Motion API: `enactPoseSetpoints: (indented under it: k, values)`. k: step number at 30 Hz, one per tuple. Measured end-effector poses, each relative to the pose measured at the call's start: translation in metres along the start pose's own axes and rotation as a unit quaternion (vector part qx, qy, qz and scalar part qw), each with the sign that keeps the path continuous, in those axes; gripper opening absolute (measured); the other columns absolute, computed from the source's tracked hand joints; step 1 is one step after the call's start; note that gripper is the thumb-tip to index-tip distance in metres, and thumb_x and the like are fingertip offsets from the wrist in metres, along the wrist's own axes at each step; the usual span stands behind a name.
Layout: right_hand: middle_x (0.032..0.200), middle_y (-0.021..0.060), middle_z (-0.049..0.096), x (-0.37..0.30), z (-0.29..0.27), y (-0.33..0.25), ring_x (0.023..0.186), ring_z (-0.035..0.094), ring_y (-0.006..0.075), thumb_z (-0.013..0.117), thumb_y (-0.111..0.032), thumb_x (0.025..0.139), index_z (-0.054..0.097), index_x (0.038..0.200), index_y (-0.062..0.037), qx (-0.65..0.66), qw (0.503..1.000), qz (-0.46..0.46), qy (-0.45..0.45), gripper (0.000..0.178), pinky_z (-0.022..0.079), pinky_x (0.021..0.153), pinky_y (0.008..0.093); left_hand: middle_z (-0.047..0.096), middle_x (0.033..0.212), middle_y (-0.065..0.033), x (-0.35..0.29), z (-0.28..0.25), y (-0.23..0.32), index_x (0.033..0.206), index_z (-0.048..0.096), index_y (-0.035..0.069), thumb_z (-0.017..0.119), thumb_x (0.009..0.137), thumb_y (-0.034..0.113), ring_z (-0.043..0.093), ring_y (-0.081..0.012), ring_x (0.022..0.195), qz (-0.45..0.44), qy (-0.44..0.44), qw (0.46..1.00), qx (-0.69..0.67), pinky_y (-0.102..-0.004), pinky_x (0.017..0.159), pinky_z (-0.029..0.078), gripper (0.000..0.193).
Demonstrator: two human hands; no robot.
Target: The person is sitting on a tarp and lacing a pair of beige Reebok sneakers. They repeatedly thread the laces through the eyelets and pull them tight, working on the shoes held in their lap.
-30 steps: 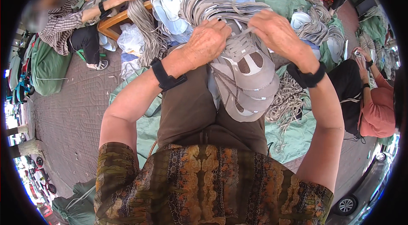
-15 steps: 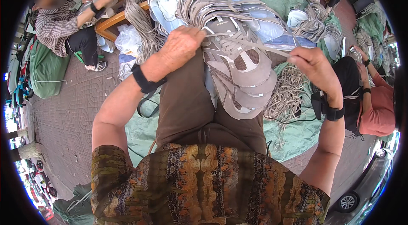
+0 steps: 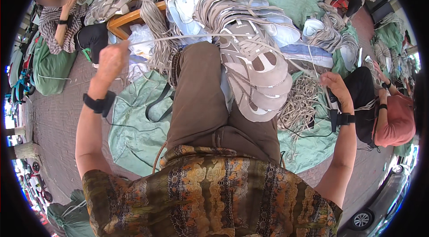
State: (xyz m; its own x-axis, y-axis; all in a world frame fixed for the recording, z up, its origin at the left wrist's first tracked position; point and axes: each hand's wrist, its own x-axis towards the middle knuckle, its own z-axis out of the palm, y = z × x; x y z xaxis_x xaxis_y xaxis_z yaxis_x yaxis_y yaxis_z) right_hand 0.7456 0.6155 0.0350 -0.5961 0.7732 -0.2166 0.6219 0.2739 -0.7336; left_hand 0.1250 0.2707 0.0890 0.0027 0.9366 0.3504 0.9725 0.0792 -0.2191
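Several grey-beige shoe uppers (image 3: 255, 77) lie stacked on my right thigh, toes toward me. A pale flat shoelace (image 3: 187, 37) runs through the eyelets of the top one. Well out to the left, my left hand (image 3: 110, 63) is closed on one end of the lace, which stretches almost straight to the upper. My right hand (image 3: 336, 86) pinches the other side of the lace, right of the uppers. That stretch slopes down from the eyelets to my fingers. Both hands are apart from the uppers themselves.
Loose laces (image 3: 302, 101) form a tangled heap on a green sheet (image 3: 134, 125) around my legs. Rows of more uppers (image 3: 228, 8) lie beyond my knees, near a wooden frame (image 3: 119, 26). Co-workers sit at the left (image 3: 60, 18), right (image 3: 395, 118) and far right.
My left hand has moved far out to the left, drawing the lace through the upper. My right hand has shifted slightly down and right. The co-worker on the left has raised a hand.
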Motion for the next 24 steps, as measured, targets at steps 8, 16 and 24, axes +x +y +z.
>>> enactPoseSetpoints:
  k: [8, 16, 24]
  values:
    - [0.093, 0.006, 0.063, 0.017, 0.025, -0.175, 0.086, 0.058, 0.0137, 0.055, -0.018, 0.092, 0.06, 0.106, 0.0027, -0.062, 0.965, -0.253, -0.016, 0.026, 0.046, 0.078, 0.029, 0.064, 0.071, -0.0149, -0.037, -0.095, -0.105, 0.109, 0.06, 0.006, 0.048, 0.091, 0.012, 0.064, -0.0302, 0.062, -0.054, 0.054, 0.967, 0.245, -0.0391, 0.053, 0.05, 0.022]
    - [0.086, 0.0051, 0.06, 0.037, 0.111, -0.399, 0.08, 0.056, 0.0138, 0.054, -0.022, 0.094, 0.058, 0.101, 0.0007, -0.067, 0.799, -0.598, -0.025, 0.024, 0.045, 0.071, 0.0291, 0.065, 0.085, -0.0169, -0.016, -0.228, -0.055, 0.12, 0.058, 0.013, 0.052, 0.089, 0.008, 0.063, -0.0371, 0.07, -0.089, 0.154, 0.979, 0.101, -0.0423, 0.062, 0.049, 0.032]
    - [0.087, 0.0081, 0.062, -0.006, 0.117, -0.48, 0.079, 0.058, 0.0139, 0.054, -0.028, 0.095, 0.06, 0.101, 0.0022, 0.189, 0.796, -0.481, -0.315, 0.032, 0.049, 0.073, 0.0278, 0.065, 0.102, -0.0154, 0.064, -0.241, 0.072, 0.125, 0.055, 0.014, 0.054, 0.082, -0.001, 0.065, -0.0315, 0.081, 0.104, 0.268, 0.954, 0.086, -0.0373, 0.065, 0.052, 0.046]
